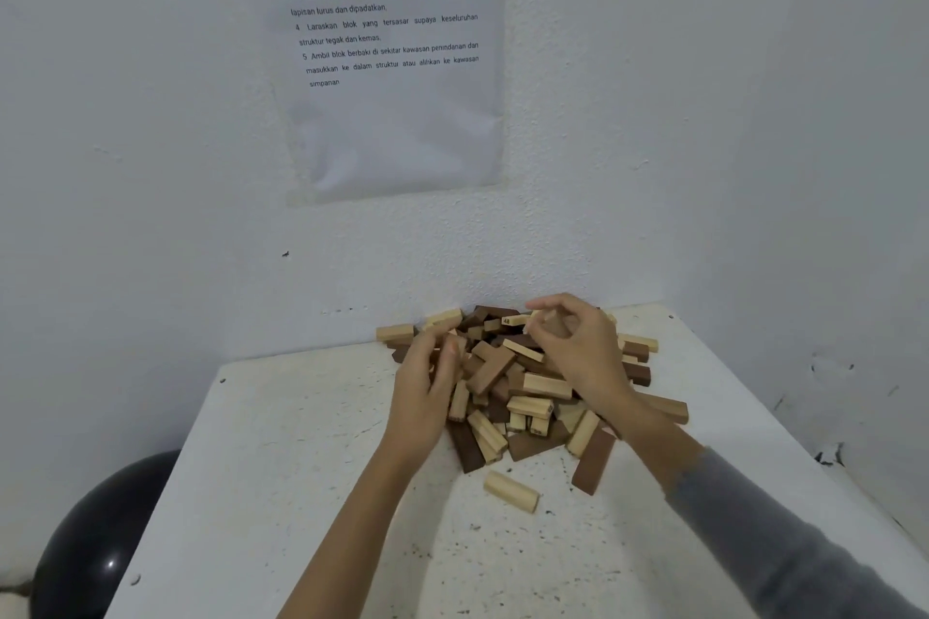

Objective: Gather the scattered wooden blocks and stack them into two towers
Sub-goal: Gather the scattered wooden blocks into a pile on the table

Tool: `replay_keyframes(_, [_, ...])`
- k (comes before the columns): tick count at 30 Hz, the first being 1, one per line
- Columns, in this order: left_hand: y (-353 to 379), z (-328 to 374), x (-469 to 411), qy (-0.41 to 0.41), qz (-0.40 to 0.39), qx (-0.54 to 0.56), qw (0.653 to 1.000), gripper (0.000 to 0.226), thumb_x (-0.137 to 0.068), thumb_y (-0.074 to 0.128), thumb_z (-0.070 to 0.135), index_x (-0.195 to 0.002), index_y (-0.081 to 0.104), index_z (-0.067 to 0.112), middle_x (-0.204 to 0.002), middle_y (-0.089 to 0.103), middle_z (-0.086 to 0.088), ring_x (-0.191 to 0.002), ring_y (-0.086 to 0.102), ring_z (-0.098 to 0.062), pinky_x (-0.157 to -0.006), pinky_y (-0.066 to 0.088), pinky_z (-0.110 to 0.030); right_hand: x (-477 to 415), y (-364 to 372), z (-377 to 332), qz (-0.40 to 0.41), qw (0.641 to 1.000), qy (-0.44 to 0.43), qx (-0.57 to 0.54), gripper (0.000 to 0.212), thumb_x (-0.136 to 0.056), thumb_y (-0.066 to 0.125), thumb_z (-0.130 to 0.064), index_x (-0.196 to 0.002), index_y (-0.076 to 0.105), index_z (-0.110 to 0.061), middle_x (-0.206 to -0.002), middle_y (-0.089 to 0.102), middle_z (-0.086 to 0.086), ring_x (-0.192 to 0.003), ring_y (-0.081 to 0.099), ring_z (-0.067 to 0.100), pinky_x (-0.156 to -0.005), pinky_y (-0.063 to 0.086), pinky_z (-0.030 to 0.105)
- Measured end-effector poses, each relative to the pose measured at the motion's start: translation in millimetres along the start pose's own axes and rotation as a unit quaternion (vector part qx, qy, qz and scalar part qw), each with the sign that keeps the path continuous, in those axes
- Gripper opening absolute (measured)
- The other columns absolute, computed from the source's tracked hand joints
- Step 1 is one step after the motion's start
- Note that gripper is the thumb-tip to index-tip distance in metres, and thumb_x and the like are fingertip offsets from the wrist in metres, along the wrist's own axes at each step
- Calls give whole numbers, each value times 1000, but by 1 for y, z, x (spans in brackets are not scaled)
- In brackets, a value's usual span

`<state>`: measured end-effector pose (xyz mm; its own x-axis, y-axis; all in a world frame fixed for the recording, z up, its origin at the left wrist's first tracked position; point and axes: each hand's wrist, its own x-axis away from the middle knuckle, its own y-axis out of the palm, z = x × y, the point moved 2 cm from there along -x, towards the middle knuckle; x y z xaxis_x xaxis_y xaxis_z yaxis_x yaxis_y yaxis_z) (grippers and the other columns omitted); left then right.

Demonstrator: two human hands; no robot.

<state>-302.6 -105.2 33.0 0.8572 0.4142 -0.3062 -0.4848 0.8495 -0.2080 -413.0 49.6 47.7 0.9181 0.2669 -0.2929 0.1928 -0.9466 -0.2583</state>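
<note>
While both hands worked at the far end of the surface, the scene stood as follows.

Wall: a white textured wall (151,141) rose behind the table and turned a corner at the right.

Table: a white, scuffed and speckled table (281,493) was pushed against the wall, its far edge touching it.

Printed sheet: a white paper sheet (397,131) with numbered lines of text hung on the wall above the table.

Dark round object: a glossy black rounded object (95,548) sat low at the left, beside the table and partly hidden by its edge.

Block pile: a jumbled pile of wooden blocks (523,397), light and dark brown, lay at the far end of the table against the wall, with no tower standing.

Right sleeve: a grey sleeve (784,548) covered the right forearm, drawn back from the wrist.

Right hand: the right hand (578,352) was over the top of the pile, fingers curled in with thumb and fingertips pinched around a brown block.

Left hand: the left hand (422,392), forearm bare, was at the pile's left side, fingers bent in among the blocks; whether they had hold of one, I could not tell.

Dark block: a dark brown block (593,462) lay at the pile's near right edge.

Stray block: one light block (510,492) lay alone on the table, just in front of the pile.
</note>
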Motion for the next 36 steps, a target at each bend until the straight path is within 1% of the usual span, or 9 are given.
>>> replay_keyframes(3, [3, -1, -14, -23, 24, 51, 998, 23, -101, 47, 19, -118, 59, 29, -100, 66, 6, -91, 63, -2, -78, 52, -19, -29, 5, 2, -6, 999, 27, 44, 6, -87, 71, -13, -92, 73, -15, -88, 72, 3, -40, 54, 1, -48, 46, 16])
replay_keyframes(7, [6, -9, -32, -33, 40, 64, 997, 21, -100, 50, 20, -114, 64, 28, -100, 68, 3, -90, 63, -9, -82, 54, -30, -64, 13, 10, -70, 987, 63, 129, 12, -82, 76, -20, -91, 73, -14, -92, 70, 5, -32, 53, 9, -43, 47, 21])
replay_keyframes(10, [9, -13, -39, -50, 43, 92, 994, 21, -100, 51, 19, -114, 64, 26, -104, 68, -1, -91, 63, -8, -80, 54, -26, -79, 18, 10, -119, 965, 58, 226, 20, -76, 81, -30, -89, 73, -17, -86, 68, 1, -47, 60, 10, -45, 43, 22])
replay_keyframes(14, [10, -20, -41, -64, 42, 97, 992, 21, -99, 52, 21, -116, 64, 25, -111, 67, -4, -99, 64, -13, -81, 53, -25, -88, 24, 10, -179, 930, 62, 313, 28, -71, 84, -33, -93, 73, -20, -94, 72, 0, -90, 64, 16, -68, 45, 27])
replay_keyframes(20, [5, -17, -34, -73, 60, 104, 990, 21, -99, 51, 15, -116, 64, 16, -102, 70, 0, -91, 66, -4, -76, 50, -15, -83, 30, 9, -161, 925, 22, 344, 20, -82, 73, -21, -101, 73, -17, -110, 68, 1, -101, 61, 20, -72, 42, 27])
replay_keyframes(24, [-3, -9, -27, -63, 65, 98, 991, 19, -99, 53, 16, -113, 65, 22, -100, 70, 2, -94, 68, -9, -82, 55, -26, -72, 26, 2, -92, 955, -17, 283, 17, -81, 71, -22, -99, 72, -21, -102, 71, -2, -95, 63, 18, -76, 52, 33])
replay_keyframes(27, [-9, 3, -21, -55, 83, 106, 989, 19, -99, 52, 15, -113, 64, 20, -95, 69, 2, -87, 66, -3, -76, 53, -18, -56, 22, -12, -40, 975, -52, 213, 17, -82, 70, -19, -99, 71, -23, -90, 67, -11, -87, 60, 9, -70, 48, 27])
replay_keyframes(29, [-14, 13, -18, -49, 92, 119, 987, 20, -99, 52, 16, -115, 63, 18, -97, 71, -3, -91, 68, -13, -77, 56, -23, -41, 19, -26, -26, 983, -79, 164, 19, -83, 70, -18, -101, 70, -24, -82, 65, -12, -75, 58, 6, -65, 46, 24])
replay_keyframes(36, [-22, 44, 14, -45, 98, 139, 984, 20, -99, 51, 17, -114, 64, 22, -102, 72, -3, -96, 70, -17, -78, 57, -28, 18, 13, -59, -32, 997, -59, -40, 18, -83, 75, -24, -100, 67, -25, -88, 68, 13, -84, 62, 21, -79, 52, 31])
